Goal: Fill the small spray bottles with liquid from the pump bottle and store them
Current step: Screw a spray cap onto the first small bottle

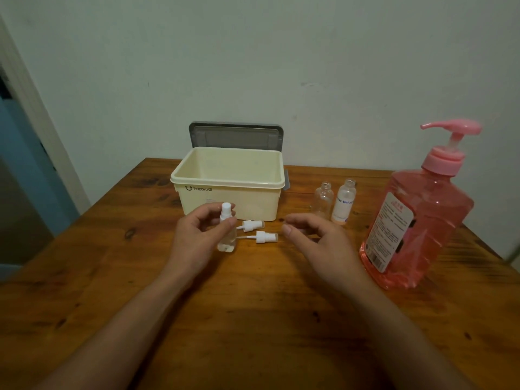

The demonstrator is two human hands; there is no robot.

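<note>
Wooden tabletop, white wall behind. Left grip curled round small clear spray bottle with white head, held upright near centre. Right grip empty, fingers loosely curled. Right: big pink pump bottle. Between the grips: two loose white spray heads. Farther: two uncapped clear small bottles, open cream plastic box, grey lid up.
</note>
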